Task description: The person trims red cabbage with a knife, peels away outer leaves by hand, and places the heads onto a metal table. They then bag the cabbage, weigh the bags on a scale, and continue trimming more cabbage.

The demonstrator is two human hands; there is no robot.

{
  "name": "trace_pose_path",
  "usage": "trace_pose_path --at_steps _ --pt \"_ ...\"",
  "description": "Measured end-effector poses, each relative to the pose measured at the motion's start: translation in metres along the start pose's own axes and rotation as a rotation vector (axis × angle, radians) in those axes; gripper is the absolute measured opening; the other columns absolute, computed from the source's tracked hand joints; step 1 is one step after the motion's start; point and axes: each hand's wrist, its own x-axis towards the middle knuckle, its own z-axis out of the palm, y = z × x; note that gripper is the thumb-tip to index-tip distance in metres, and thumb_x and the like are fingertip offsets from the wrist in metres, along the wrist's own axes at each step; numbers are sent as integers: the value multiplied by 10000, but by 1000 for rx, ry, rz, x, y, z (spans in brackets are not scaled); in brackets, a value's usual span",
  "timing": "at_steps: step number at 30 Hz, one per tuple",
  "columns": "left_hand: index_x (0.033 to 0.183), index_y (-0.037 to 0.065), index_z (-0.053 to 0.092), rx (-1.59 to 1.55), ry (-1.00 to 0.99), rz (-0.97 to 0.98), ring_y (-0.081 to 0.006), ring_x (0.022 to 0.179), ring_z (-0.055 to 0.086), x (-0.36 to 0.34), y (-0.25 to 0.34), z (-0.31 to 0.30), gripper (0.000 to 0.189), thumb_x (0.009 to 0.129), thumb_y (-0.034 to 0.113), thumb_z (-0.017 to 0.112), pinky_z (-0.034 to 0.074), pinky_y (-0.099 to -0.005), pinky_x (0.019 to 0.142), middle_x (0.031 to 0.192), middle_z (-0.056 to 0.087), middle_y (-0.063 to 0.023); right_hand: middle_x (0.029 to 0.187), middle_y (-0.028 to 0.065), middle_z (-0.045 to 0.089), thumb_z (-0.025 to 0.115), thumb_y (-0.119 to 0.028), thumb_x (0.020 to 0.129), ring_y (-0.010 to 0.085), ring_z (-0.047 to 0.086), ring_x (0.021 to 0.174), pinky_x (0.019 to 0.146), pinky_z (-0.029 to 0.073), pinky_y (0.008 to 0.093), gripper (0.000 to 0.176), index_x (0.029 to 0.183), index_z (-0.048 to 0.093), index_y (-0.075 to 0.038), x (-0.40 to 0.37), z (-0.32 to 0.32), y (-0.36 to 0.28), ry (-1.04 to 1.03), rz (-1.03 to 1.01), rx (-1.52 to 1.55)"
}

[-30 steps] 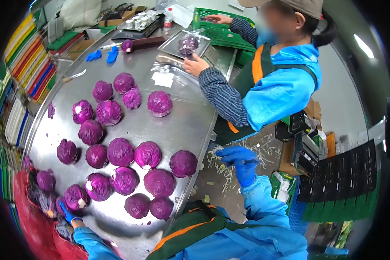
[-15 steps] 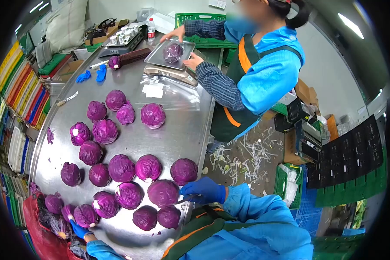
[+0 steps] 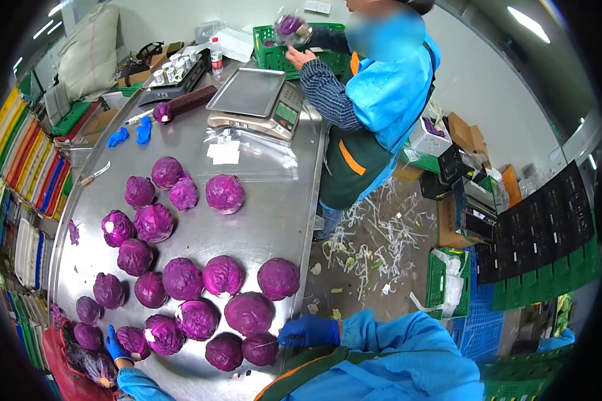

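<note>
Beside a purple cabbage [image 3: 134,343] at the table's near left, my blue-gloved left hand [image 3: 116,345] has its fingers stretched out along the cabbage's side. Another purple cabbage [image 3: 87,336] lies just left of those fingers. At the near right edge, my blue-gloved right hand [image 3: 309,331] is closed. A thin blade, apparently a knife [image 3: 267,344], sticks out of it across a small cabbage [image 3: 259,349]; the handle is hidden in the glove. A larger cabbage [image 3: 249,313] sits just beyond. Several more cabbages [image 3: 182,279] are spread over the metal table [image 3: 247,230].
Across the table a co-worker [image 3: 388,80] holds a wrapped cabbage [image 3: 291,27] near a green crate [image 3: 264,50]. A scale [image 3: 251,100] stands by clear bags [image 3: 264,157]. Another knife [image 3: 97,174] lies at the left edge. A red net sack [image 3: 67,364] is at near left.
The co-worker has lifted the wrapped cabbage off the scale towards the green crate. My left hand now lies between two cabbages, which are further apart. My view has shifted slightly.
</note>
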Motion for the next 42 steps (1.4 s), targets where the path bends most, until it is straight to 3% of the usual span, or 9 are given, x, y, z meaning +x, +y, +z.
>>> trace_pose_path --at_steps 1,4,7,11,14,21,33,39,42 --pt "1049 -47 614 -17 -146 -114 -231 873 600 6 -2 -3 506 839 408 692 516 -392 750 985 625 -117 960 107 681 649 -217 898 252 670 866 785 538 339 191 1010 676 -64 -2 6 2 2 1 6" --pt "987 -28 631 45 -111 -107 -204 776 603 -5 -2 8 467 854 418 673 515 -376 712 903 634 -94 955 109 683 647 -226 898 253 670 873 793 539 340 195 1004 677 -65 -2 18 9 -4 16 61" --pt "980 -28 636 133 -68 -39 -188 777 606 -13 -1 12 474 869 432 645 513 -364 728 901 636 -90 957 104 684 642 -240 903 252 670 872 791 539 342 202 992 677 -62 -1 20 12 -39 44 25" --pt "1037 -26 648 -83 -240 -182 -196 867 616 -37 0 9 508 878 455 617 493 -339 824 994 653 -95 944 94 684 629 -242 912 252 669 859 768 538 346 195 980 678 -66 1 2 13 47 23 -15" --pt "1085 -3 643 -29 -132 -204 -250 960 642 -46 2 7 497 935 455 519 492 -371 896 1050 667 -100 902 103 678 613 -274 914 281 659 816 734 527 371 215 961 681 -75 5 -12 12 144 2 -33" --pt "1180 -58 609 119 19 -34 -196 944 605 -55 -8 -3 627 888 496 582 466 -330 888 1098 637 -105 861 121 668 619 -272 905 305 651 763 681 524 381 207 956 672 -78 25 -34 11 292 5 -105" --pt "1161 -58 615 21 -25 -154 -202 970 616 -53 -3 -7 618 874 490 610 468 -341 905 1125 638 -102 906 90 683 640 -228 891 269 665 790 710 535 356 186 946 665 -53 24 -17 15 266 -139 13" --pt "1160 -53 614 -24 -55 -188 -211 963 622 -54 0 -6 604 881 483 606 472 -348 906 1124 638 -106 910 87 685 630 -242 897 261 667 806 725 537 359 205 947 666 -46 24 -13 12 216 -70 36" --pt "1157 -47 617 -7 -26 -194 -213 962 624 -54 2 -7 591 886 478 601 475 -352 903 1123 641 -102 901 50 693 681 -249 862 243 676 767 671 535 336 180 956 697 -97 27 -12 18 334 -116 27"
